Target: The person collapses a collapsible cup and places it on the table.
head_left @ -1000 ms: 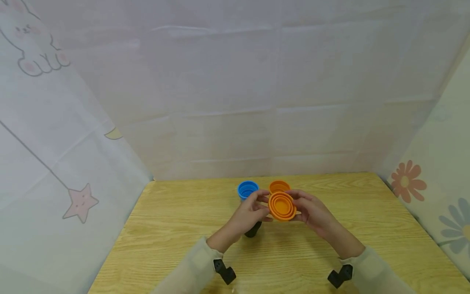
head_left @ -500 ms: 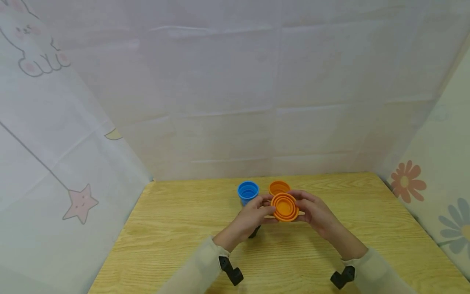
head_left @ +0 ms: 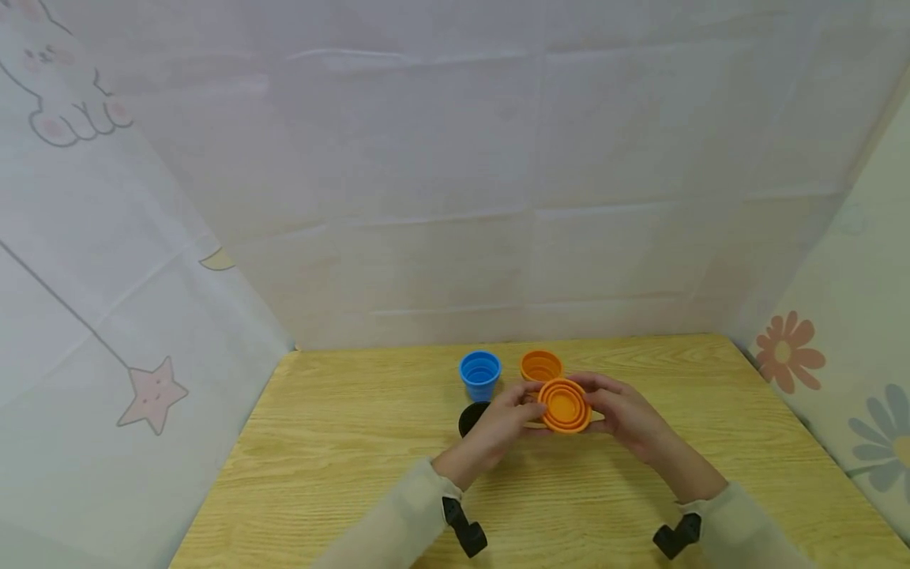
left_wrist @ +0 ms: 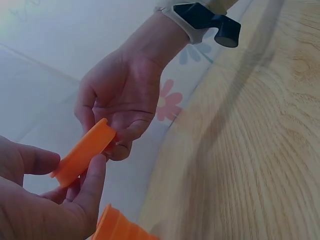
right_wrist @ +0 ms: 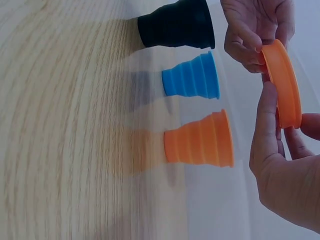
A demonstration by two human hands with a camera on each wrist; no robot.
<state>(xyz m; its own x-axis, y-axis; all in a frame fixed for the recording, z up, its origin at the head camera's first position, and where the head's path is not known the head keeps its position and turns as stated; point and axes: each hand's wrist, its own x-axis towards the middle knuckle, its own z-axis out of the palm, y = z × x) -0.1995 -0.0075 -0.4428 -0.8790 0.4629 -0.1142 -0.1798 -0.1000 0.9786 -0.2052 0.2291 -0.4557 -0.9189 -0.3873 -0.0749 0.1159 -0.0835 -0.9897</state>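
A collapsed orange folding cup (head_left: 565, 406), squashed flat into concentric rings, is held up above the table between both hands. My left hand (head_left: 501, 427) pinches its left edge between thumb and fingers; my right hand (head_left: 629, 412) grips the right edge. In the right wrist view the flattened cup (right_wrist: 283, 85) shows edge-on, fingers at both ends. Behind it, an extended orange folding cup (head_left: 542, 365) stands upright on the table, partly covered by the held one. An extended blue folding cup (head_left: 480, 374) stands to its left. Nearer, a black folding cup (head_left: 471, 416) is partly hidden by my left hand.
The wooden table (head_left: 341, 442) reaches back to a pale cloth backdrop (head_left: 426, 197), with printed cloth at both sides. In the right wrist view the black cup (right_wrist: 177, 25), blue cup (right_wrist: 192, 76) and orange cup (right_wrist: 200, 139) stand in a row.
Both hands have shifted slightly to the right and toward the body with the collapsed orange cup. More of the blue and black cups shows now.
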